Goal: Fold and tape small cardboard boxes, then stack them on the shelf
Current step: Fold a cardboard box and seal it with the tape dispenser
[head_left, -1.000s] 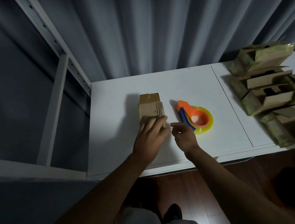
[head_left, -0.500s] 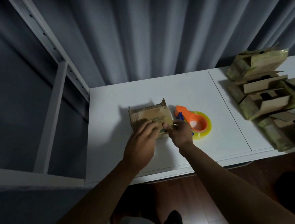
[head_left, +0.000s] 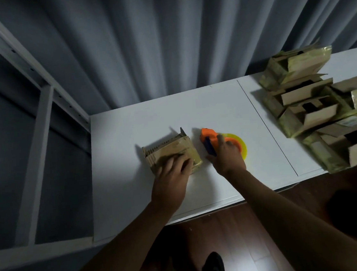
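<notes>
You are pressing your left hand (head_left: 172, 174) flat on 1 small cardboard box (head_left: 172, 150), fingers spread and fairly straight over its near side, pinning it to the white table (head_left: 135, 192). Your right hand (head_left: 226, 155) is curling round the orange tape dispenser (head_left: 211, 138) just beside the box, gripping the handle with the yellow roll under your palm. The box is looking folded into shape (1 flap is sticking up at the far corner), and I am not seeing fresh tape laid across it, so taping is probably coming next. A pile of other boxes (head_left: 312, 112) is sitting well apart on the right, and the shelf frame (head_left: 43, 116) on the left is awaiting the stacking.
</notes>
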